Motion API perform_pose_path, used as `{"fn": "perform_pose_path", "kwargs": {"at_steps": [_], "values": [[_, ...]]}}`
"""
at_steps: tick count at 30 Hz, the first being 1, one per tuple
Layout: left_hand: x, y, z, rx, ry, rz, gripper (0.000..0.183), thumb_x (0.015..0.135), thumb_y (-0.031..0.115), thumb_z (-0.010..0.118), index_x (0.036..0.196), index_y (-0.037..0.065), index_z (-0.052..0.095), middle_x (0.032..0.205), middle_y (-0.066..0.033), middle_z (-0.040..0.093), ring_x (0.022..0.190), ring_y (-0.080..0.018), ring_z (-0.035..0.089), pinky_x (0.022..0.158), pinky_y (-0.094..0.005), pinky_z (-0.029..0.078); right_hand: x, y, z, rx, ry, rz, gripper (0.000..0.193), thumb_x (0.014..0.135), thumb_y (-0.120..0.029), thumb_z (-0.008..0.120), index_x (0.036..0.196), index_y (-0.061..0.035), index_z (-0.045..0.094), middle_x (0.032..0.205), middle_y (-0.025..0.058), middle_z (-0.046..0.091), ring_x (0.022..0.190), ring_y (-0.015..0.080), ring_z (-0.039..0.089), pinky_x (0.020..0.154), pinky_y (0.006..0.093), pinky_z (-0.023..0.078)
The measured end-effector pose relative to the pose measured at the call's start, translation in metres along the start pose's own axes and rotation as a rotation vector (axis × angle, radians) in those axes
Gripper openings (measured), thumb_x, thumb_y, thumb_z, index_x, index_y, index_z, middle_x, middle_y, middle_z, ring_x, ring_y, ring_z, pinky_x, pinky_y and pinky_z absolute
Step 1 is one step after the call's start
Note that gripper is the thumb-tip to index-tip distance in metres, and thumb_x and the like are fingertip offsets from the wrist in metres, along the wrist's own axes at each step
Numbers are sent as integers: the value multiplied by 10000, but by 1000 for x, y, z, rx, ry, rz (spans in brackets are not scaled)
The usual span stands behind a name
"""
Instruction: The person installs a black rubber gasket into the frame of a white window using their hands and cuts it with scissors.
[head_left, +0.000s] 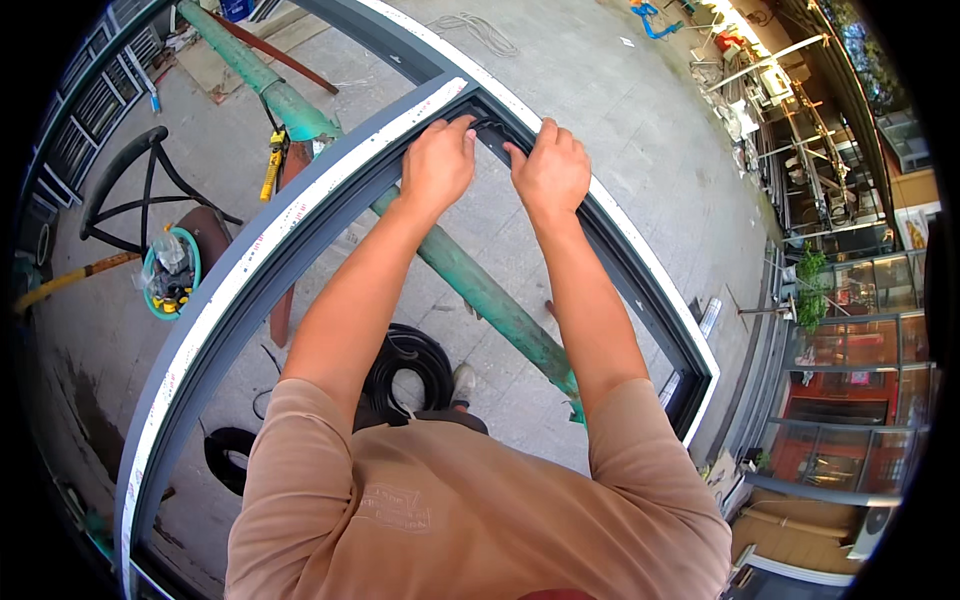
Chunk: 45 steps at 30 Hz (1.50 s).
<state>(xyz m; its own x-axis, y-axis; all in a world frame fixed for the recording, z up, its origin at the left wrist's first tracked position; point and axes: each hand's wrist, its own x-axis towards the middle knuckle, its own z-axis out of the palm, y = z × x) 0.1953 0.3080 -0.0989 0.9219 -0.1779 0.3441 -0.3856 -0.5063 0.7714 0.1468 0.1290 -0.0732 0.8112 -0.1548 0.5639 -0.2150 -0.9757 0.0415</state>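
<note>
A large dark grey window frame (290,225) with white film along its faces stands around my arms, its corner pointing away from me. Inside that corner, a short bend of black rubber strip (490,126) shows between my hands. My left hand (438,168) is closed on the strip, fingers curled against the inner groove. Over the right-hand bar, my right hand (553,172) is closed, its fingers bent across the frame and its thumb on the inner side near the strip. The fingertips of both hands are partly hidden. A coil of black strip (432,360) lies on the floor below.
Under the frame runs a green-wrapped beam (490,290). To the left are a yellow tool (271,165), a black curved stand (120,175) and a teal basket (198,262) of tools. A smaller black coil (222,455) lies lower left. Metal lengths (820,170) are piled far right.
</note>
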Motion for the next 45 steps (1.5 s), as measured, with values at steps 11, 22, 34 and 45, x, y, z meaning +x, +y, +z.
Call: {"fn": "perform_pose_path", "kwargs": {"at_steps": [11,22,34,45], "values": [[-1,3,3,-45,-26,-56,353,1119,283,609,1380,105,764,1221,-224,766,1109,-465,743,969,-576,591,24,-22,13,-42,-31,-28,696,816,-445,951,1297,-17,686,1093,163,738,1026,371,730,923,486,584],[-3,2,6,-24,-30,-63,345,1108,282,618,1370,116,767,1210,-233,774,1109,-461,749,969,-590,595,23,-25,7,-65,-8,-62,685,823,-435,950,1301,-4,712,1077,171,742,1008,389,747,877,491,610],[-121,10,-53,150,90,85,607,933,106,812,1510,29,641,1391,-195,670,1307,-417,615,1153,-507,474,22,-20,11,-44,1,-65,701,811,-461,957,1289,-16,702,1084,155,733,1020,369,739,885,470,607],[-161,1,-49,-19,211,-126,421,1055,149,720,1456,37,662,1264,-226,624,1075,-475,713,908,-552,601,22,-24,10,-40,-58,-33,677,832,-488,945,1275,-47,686,1117,125,723,1073,328,722,942,447,580]]}}
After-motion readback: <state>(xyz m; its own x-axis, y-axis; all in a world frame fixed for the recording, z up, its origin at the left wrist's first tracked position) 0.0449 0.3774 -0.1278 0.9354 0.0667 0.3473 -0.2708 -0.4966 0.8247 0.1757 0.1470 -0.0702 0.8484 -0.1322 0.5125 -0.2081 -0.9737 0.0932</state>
